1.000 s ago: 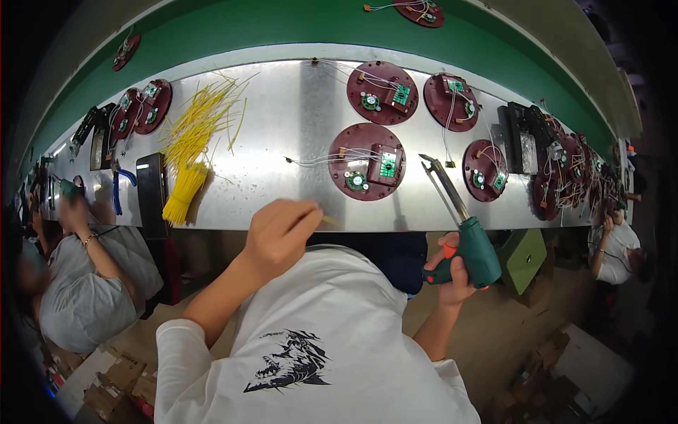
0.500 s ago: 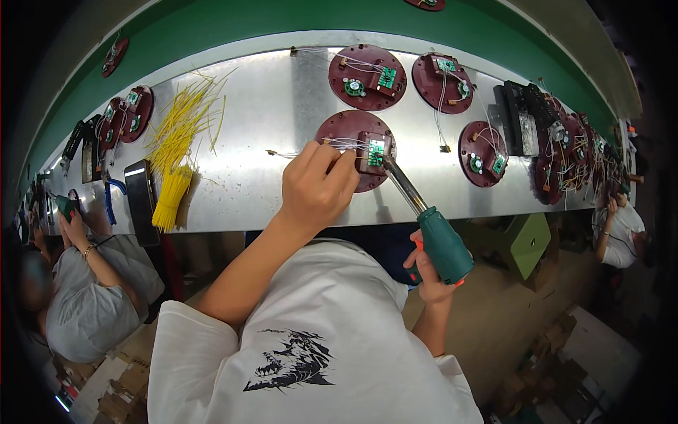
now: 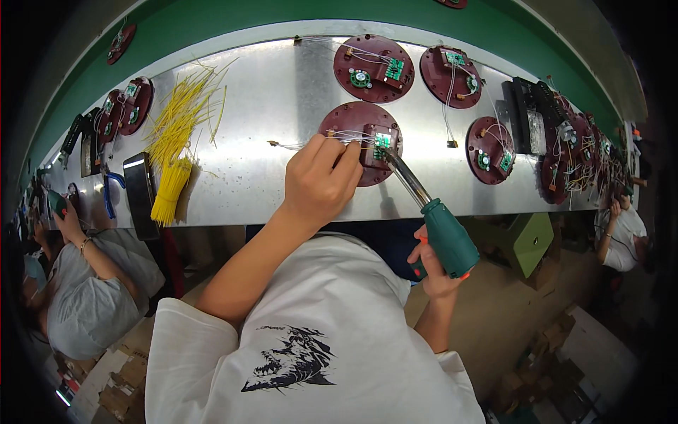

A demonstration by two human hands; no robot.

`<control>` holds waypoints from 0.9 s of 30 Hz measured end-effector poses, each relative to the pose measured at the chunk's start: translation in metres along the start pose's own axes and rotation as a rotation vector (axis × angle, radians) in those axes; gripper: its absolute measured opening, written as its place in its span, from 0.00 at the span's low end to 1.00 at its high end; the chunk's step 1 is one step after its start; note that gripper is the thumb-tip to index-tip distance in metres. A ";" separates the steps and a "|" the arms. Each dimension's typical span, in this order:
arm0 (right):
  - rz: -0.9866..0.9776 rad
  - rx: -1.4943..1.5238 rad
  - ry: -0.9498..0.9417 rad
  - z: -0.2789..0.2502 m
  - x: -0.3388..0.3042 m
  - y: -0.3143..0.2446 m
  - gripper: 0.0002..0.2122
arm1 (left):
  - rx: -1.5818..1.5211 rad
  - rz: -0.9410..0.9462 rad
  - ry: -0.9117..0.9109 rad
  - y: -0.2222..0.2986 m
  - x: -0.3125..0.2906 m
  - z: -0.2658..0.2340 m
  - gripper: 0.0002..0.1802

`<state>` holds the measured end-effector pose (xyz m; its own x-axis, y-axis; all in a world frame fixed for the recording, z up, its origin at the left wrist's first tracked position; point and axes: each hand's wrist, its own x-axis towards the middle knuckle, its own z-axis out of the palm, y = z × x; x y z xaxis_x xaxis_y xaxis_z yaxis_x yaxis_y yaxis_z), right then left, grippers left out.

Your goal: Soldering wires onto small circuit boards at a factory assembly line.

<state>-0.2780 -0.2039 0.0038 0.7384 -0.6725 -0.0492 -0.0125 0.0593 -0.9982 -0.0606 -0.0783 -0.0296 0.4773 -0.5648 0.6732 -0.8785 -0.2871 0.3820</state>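
Apparently soldering is in hand — the right hand (image 3: pixel 439 279) grips the green soldering gun (image 3: pixel 450 240), its tip (image 3: pixel 390 157) at the circuit board (image 3: pixel 383 140) on the near maroon disc (image 3: pixel 359 114); the left hand (image 3: pixel 319 180) bunches just beside, its hold unclear; next likely calls for steadiness.

The person by me is wearing a loose white T-shirt (image 3: pixel 353 353), its wide short sleeves (image 3: pixel 189 343) hanging plain; a jagged black print (image 3: pixel 293 360) is showing toward seven o'clock, and dark blue cloth (image 3: pixel 390 246) is peeking out past the hem toward one o'clock.
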 end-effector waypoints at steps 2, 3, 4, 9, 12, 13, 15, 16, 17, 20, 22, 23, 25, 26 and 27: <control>0.004 -0.008 -0.002 -0.001 0.000 0.001 0.14 | 0.005 -0.007 -0.005 0.000 -0.001 0.001 0.14; 0.007 -0.015 -0.005 -0.003 -0.001 0.001 0.14 | 0.008 -0.010 -0.008 0.000 -0.001 0.001 0.14; 0.010 -0.023 -0.007 -0.004 -0.001 0.002 0.14 | 0.008 -0.010 -0.008 0.000 -0.001 0.001 0.14; -0.038 -0.117 -0.171 -0.018 -0.001 0.009 0.18 | 0.000 -0.001 -0.002 -0.001 -0.002 0.001 0.14; -0.006 -0.096 -0.172 -0.020 0.000 0.009 0.17 | -0.005 0.001 -0.002 -0.001 -0.001 0.001 0.15; -0.007 -0.095 -0.172 -0.019 0.001 0.009 0.17 | 0.000 0.002 -0.004 -0.001 -0.002 0.001 0.15; -0.042 -0.080 -0.148 -0.016 0.001 0.009 0.16 | 0.010 0.006 -0.007 -0.002 -0.002 0.001 0.15; -0.059 -0.072 -0.137 -0.015 0.002 0.009 0.15 | 0.011 0.007 -0.006 -0.003 -0.002 0.002 0.15; -0.059 -0.072 -0.137 -0.014 0.001 0.008 0.15 | 0.008 0.006 -0.006 -0.002 -0.003 0.002 0.15; -0.122 0.018 -0.054 -0.012 0.000 0.005 0.13 | 0.001 0.004 -0.005 -0.002 -0.003 0.002 0.16; -0.114 0.014 -0.044 -0.010 0.000 0.004 0.13 | 0.015 0.004 -0.006 -0.003 -0.004 0.001 0.16; -0.106 0.010 -0.035 -0.009 0.000 0.003 0.13 | 0.023 0.005 -0.007 -0.003 -0.004 0.001 0.16; -0.098 0.006 -0.025 -0.010 0.000 0.003 0.13 | 0.017 0.003 -0.012 -0.002 -0.003 0.001 0.16; -0.100 0.002 -0.023 -0.011 0.000 0.004 0.13 | 0.011 -0.001 -0.016 -0.002 -0.003 0.001 0.16; -0.102 -0.001 -0.021 -0.011 0.000 0.005 0.13 | 0.007 -0.005 -0.022 -0.002 -0.003 0.001 0.16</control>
<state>-0.2859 -0.2117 -0.0011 0.7502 -0.6591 0.0532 0.0629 -0.0089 -0.9980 -0.0603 -0.0764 -0.0329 0.4808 -0.5800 0.6576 -0.8764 -0.2951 0.3805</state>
